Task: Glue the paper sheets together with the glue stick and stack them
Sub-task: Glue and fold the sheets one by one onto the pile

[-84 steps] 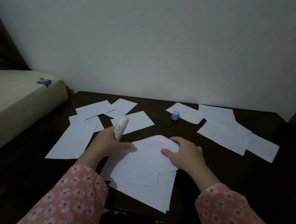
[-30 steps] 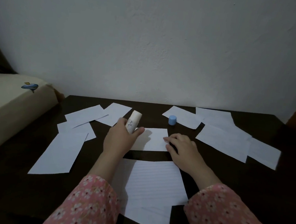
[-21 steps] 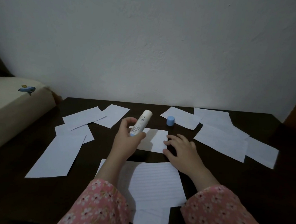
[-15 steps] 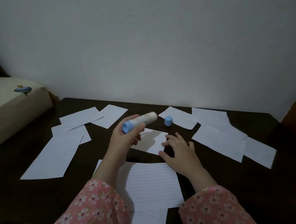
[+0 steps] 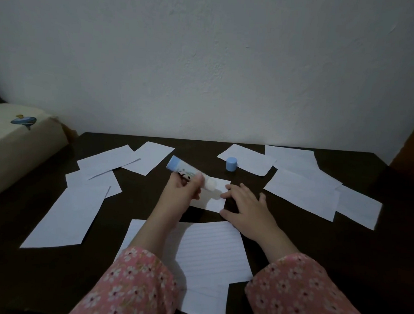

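Left grip (image 5: 183, 191) is curled round the glue stick (image 5: 190, 175), which lies tilted with its blue base up toward the far left and its white tip down on the small paper slip (image 5: 214, 201) at the middle of the counter (image 5: 365, 251). Whether the tip actually presses the slip is hard to tell in this dim light.

Starting from the left edge: a cream cushion-like thing with a blue whale picture (image 5: 24, 121) sits off the counter's far-left corner. On the left part of the counter lie about 5 loose white sheets; the largest (image 5: 69, 216) lies nearest the left edge, with smaller ones (image 5: 108, 160) overlapping toward the far edge.

At the near edge, between the 2 pink flowered sleeves (image 5: 130, 288), rests the stack of lined sheets (image 5: 210, 251), the top one turned at an angle to those under it.

Right grip (image 5: 244, 207) is spread, fingers resting flat on the right end of the small slip, holding it down.

Beyond it, toward the far edge, the blue cap (image 5: 231, 164) stands upright, just beside a loose sheet (image 5: 247, 162). More white sheets (image 5: 303, 194) overlap across the right part of the counter toward its right edge.
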Demonstrator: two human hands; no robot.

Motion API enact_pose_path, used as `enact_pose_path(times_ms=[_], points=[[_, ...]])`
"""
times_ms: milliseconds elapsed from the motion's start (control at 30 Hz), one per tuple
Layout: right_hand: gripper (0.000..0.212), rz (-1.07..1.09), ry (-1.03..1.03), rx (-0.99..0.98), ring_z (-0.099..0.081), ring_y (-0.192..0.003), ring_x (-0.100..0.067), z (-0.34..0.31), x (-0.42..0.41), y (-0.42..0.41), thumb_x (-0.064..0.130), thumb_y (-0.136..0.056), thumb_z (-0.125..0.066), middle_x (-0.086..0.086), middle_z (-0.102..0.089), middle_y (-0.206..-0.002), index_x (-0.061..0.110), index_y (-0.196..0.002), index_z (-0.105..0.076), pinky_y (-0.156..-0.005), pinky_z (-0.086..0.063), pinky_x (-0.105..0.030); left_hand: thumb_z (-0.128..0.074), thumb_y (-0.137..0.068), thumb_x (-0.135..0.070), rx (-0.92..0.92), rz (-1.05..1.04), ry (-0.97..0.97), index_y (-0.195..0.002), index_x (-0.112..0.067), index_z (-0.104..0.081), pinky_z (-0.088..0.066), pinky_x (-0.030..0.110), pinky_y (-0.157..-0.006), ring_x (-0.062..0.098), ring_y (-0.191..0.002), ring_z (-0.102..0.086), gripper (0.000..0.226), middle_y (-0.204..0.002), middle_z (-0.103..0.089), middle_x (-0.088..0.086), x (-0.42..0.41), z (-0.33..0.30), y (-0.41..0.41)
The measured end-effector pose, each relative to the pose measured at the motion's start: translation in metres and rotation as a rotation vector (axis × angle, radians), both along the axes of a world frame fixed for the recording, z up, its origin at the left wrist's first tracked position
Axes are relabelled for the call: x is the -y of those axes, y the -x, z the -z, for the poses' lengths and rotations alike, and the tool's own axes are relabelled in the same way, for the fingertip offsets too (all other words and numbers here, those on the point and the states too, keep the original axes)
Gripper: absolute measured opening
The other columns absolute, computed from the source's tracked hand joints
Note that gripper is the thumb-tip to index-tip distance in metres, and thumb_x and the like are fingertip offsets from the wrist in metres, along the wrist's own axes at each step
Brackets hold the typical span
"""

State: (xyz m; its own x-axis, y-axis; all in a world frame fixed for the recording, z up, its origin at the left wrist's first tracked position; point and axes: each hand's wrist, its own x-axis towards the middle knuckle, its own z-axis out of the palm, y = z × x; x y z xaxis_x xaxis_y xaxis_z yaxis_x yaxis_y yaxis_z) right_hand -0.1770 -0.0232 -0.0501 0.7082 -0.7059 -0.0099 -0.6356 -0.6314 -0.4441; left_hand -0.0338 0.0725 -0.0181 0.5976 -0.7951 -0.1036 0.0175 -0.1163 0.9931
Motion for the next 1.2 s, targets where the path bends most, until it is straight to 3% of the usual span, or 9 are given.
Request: enact_pose_path(times_ms=[100,267,400,667,967,1200], points=[[0.051,-0.011,0.018,-0.043,0.002,-0.148,-0.012,0.002,0.001,-0.001,0.041,-0.096,-0.050,0.013,-0.011,-0.160,0.037,-0.143,-0.032,-0.116,0.003,-0.055,-0.066,-0.087,-0.021,0.360,0.058,-0.040,-0.124,-0.025,-0.046,-0.048,0.029,-0.091,0.007,-0.109,-0.050,0.042,-0.116,-0.054,-0.011,0.001,0.000,0.002],[0.052,-0.008,0.020,-0.087,0.006,-0.149,-0.014,0.004,0.004,-0.003,0.039,-0.100,-0.039,0.014,-0.006,-0.161,0.037,-0.149,-0.023,-0.116,0.005,-0.054,-0.065,-0.089,-0.017,0.592,0.175,-0.068,-0.125,-0.027,-0.046,-0.039,0.009,-0.066,-0.002,-0.094,-0.049,0.042,-0.108,-0.051,-0.015,0.003,0.000,0.009],[0.052,-0.004,0.046,-0.100,0.005,-0.149,-0.014,0.004,0.004,-0.003,0.039,-0.100,-0.037,0.013,-0.007,-0.161,0.034,-0.150,-0.023,-0.116,0.004,-0.054,-0.064,-0.089,-0.017,0.611,0.197,-0.069,-0.126,-0.027,-0.048,-0.038,0.009,-0.064,-0.009,-0.084,-0.049,0.042,-0.102,-0.052,-0.017,0.004,0.002,0.010],[0.054,0.008,0.059,-0.113,0.005,-0.149,-0.014,0.006,0.006,-0.006,0.047,-0.100,-0.033,0.011,-0.006,-0.162,0.032,-0.151,-0.022,-0.116,0.003,-0.055,-0.065,-0.087,-0.015,0.623,0.250,-0.077,-0.113,-0.039,-0.045,-0.040,0.012,-0.066,0.001,-0.087,-0.055,0.040,-0.099,-0.057,-0.017,0.009,0.007,0.010],[0.051,0.041,0.046,-0.100,0.003,-0.149,-0.013,0.005,0.004,-0.009,0.038,-0.099,-0.038,0.011,-0.009,-0.161,0.029,-0.148,-0.027,-0.116,0.002,-0.056,-0.064,-0.088,-0.013,0.654,0.307,-0.127,-0.126,-0.034,-0.048,-0.037,0.011,-0.064,-0.002,-0.086,-0.052,0.046,-0.097,-0.053,-0.021,0.013,0.006,0.005],[0.050,0.038,0.022,-0.080,0.003,-0.149,-0.013,0.003,0.003,-0.008,0.032,-0.096,-0.044,0.011,-0.011,-0.160,0.034,-0.145,-0.033,-0.116,0.002,-0.056,-0.066,-0.087,-0.014,0.613,0.247,-0.197,-0.135,-0.035,-0.045,-0.041,0.024,-0.083,0.005,-0.098,-0.050,0.057,-0.117,-0.055,-0.011,0.011,0.006,-0.017]])
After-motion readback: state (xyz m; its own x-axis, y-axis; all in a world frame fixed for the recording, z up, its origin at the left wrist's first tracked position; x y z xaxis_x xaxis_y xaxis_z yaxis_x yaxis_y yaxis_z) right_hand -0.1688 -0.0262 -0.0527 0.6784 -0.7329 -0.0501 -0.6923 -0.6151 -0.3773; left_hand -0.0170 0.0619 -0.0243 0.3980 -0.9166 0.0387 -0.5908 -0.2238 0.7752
